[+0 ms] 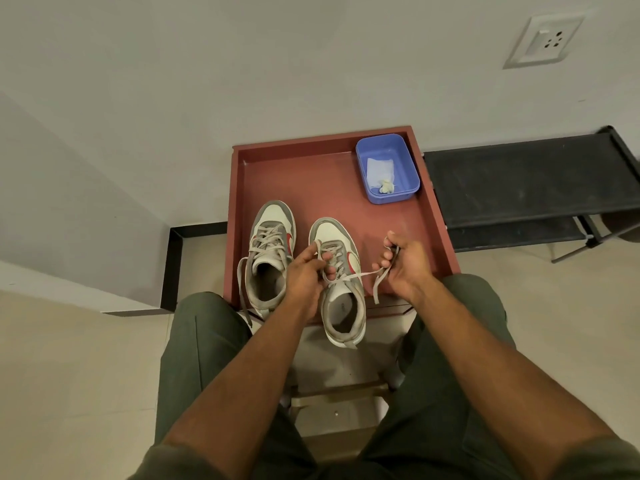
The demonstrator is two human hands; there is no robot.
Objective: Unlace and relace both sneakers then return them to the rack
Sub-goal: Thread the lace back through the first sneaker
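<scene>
Two grey-and-white sneakers with red logos stand side by side on a red-brown tray table [346, 202], toes pointing away from me. The left sneaker [272, 251] is laced, with loose lace ends hanging over the tray's front edge. My left hand [304, 271] pinches the grey lace over the tongue of the right sneaker [341, 289]. One lace end [360, 274] runs from there to the right into my right hand [403, 265], whose fingers curl round it; the tip dangles below that hand.
A blue plastic tub [388, 168] with a bit of paper inside sits at the tray's far right corner. A black shoe rack [526, 181] stands against the wall to the right. My knees in green trousers flank the tray's front edge. A wall socket [543, 41] is up right.
</scene>
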